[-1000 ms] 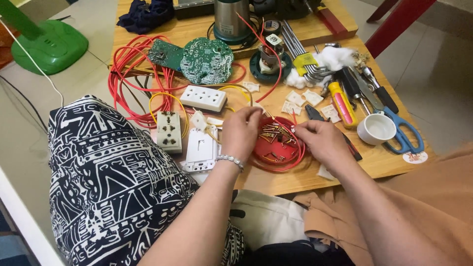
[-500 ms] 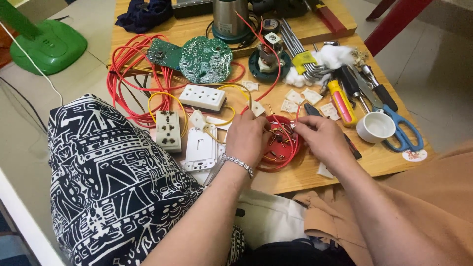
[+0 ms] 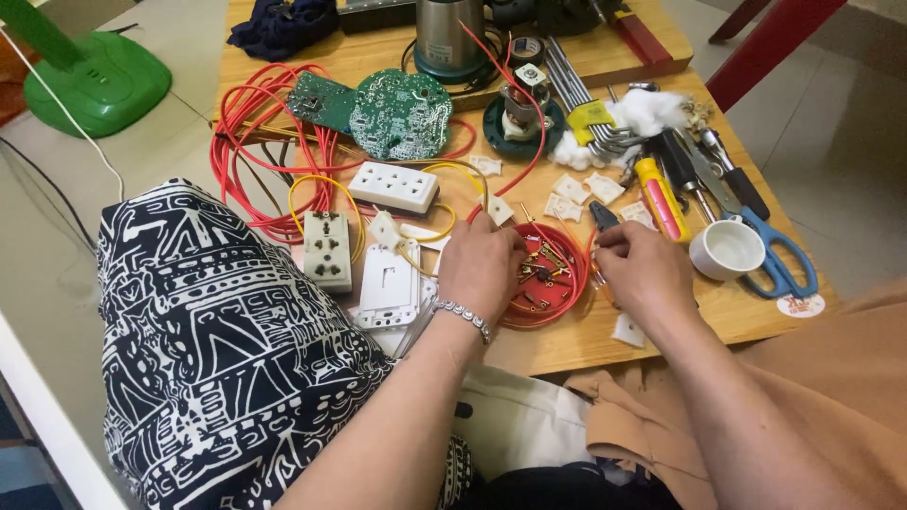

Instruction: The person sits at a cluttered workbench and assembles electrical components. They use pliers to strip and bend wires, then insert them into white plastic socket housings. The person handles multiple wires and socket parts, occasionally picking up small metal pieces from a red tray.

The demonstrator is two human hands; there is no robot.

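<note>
A round red dish [image 3: 557, 300] with several small brass screws and contacts [image 3: 540, 272] sits near the wooden table's front edge. My left hand [image 3: 484, 269], a bead bracelet on its wrist, rests on the dish's left side with its fingertips curled down among the brass parts; whether they pinch one is hidden. My right hand [image 3: 644, 272] hovers at the dish's right rim, fingers curled around a thin orange-handled tool [image 3: 599, 281]. The tips of black pliers [image 3: 601, 215] lie just beyond its fingers.
White sockets [image 3: 392, 186] [image 3: 327, 247] and a switch plate [image 3: 389, 283] lie left of the dish amid red wire loops [image 3: 248, 142]. A green circuit board [image 3: 401, 113], hex keys [image 3: 588, 118], a yellow screwdriver [image 3: 659, 198], a white cup [image 3: 726, 249] and blue scissors [image 3: 780, 260] crowd the back and right. A patterned cushion [image 3: 217, 349] sits at the left.
My right hand has drawn back to the right, off the dish's middle to its right rim. My left hand has stayed at the dish's left side.
</note>
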